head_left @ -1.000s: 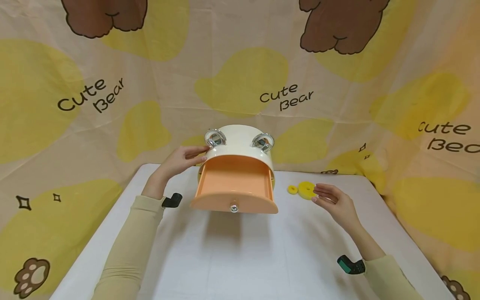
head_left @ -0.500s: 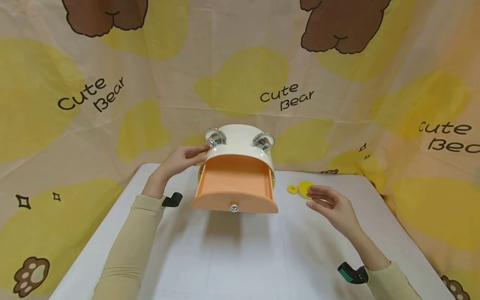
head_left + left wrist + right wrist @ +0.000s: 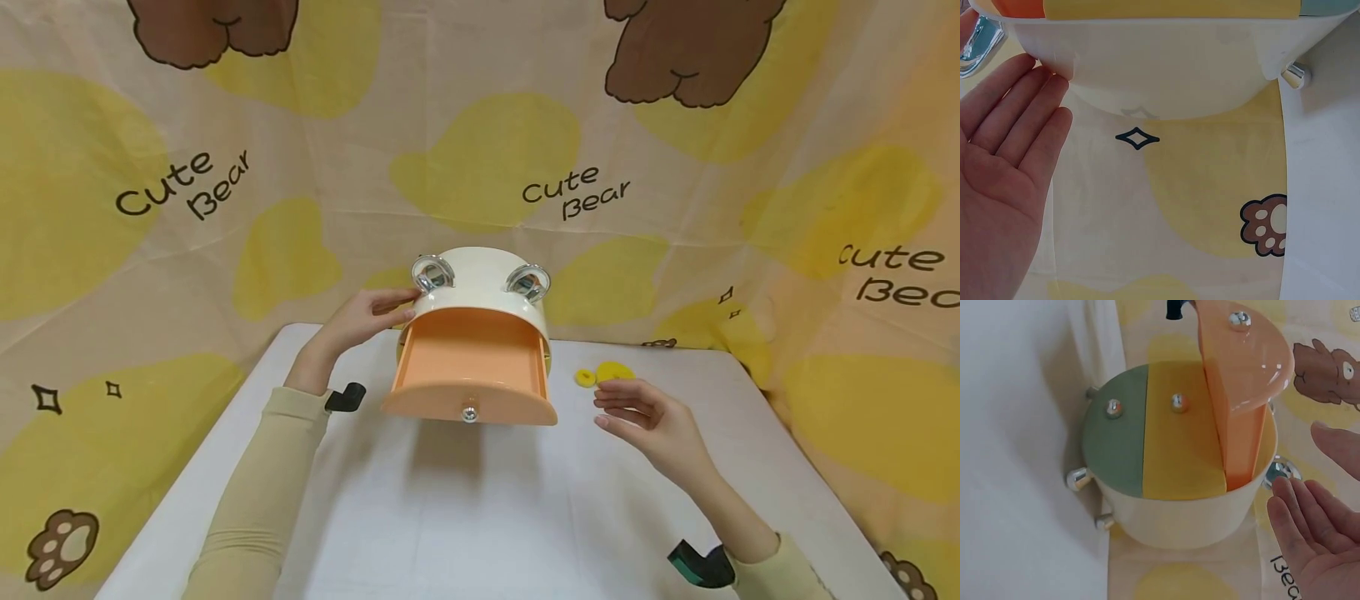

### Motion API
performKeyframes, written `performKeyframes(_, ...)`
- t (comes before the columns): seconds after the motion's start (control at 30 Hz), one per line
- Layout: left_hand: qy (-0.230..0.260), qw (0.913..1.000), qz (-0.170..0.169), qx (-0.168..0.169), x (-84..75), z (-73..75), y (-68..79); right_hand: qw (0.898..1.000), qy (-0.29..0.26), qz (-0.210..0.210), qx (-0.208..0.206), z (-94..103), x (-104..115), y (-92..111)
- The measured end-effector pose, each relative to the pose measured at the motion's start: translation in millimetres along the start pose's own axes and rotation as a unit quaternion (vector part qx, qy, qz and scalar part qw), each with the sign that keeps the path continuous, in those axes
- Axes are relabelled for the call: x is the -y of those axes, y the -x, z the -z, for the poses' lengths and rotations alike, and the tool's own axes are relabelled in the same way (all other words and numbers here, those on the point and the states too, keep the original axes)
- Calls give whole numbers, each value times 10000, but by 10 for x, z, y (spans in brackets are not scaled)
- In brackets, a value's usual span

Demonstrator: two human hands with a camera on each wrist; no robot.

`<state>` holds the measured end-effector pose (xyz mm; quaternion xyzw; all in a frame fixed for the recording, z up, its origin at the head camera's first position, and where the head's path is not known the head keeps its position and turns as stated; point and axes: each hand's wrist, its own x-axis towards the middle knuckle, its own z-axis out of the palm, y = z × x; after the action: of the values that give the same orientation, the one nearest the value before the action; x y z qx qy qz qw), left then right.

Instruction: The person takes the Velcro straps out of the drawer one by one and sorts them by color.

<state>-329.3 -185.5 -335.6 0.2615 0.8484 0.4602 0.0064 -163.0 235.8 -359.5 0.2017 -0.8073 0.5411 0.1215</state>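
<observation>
A cream, rounded drawer box [image 3: 480, 271] with two shiny ring-shaped eyes stands on the table. Its orange top drawer [image 3: 471, 354] is pulled out, bare inside, with a silver knob [image 3: 469, 414] on the front. Below it, the right wrist view shows a yellow drawer [image 3: 1179, 444] and a green drawer [image 3: 1113, 444], both pushed in. My left hand [image 3: 348, 325] rests its fingertips against the box's left side, fingers nearly straight. My right hand [image 3: 663, 429], fingers loosely bent and holding nothing, hovers right of the drawer, in front of two yellow rings.
The small yellow ring [image 3: 585, 378] and the larger yellow ring [image 3: 615, 369] lie on the white table [image 3: 480, 533] to the right of the box. Behind them hangs a bear-print cloth [image 3: 480, 167]. Short silver feet [image 3: 1077, 479] stick out from the box's underside.
My right hand has moved left and slightly toward me, away from the large yellow ring. My left hand and the box stay where they were.
</observation>
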Motion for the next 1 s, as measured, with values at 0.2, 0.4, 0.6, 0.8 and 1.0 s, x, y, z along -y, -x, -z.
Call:
performKeyframes(0.2, 18, 10000, -3, -9, -6, 1, 4, 9993, -255, 231, 118, -116, 156, 21)
performKeyframes(0.4, -38, 10000, -1, -19, -6, 3, 0, 9980, -462, 317, 288, -250, 266, 21)
performKeyframes(0.6, -97, 9999, 1, -44, -8, 6, 0, 9966, -590, 292, 486, -422, 357, 21)
performKeyframes(0.8, -83, 9999, -59, -59, -9, 0, -1, 9947, -747, 234, 667, -598, 397, -1)
performKeyframes(1.0, -21, 10000, -31, -51, 7, 1, 7, 9939, -808, 37, 743, -799, 421, -25)
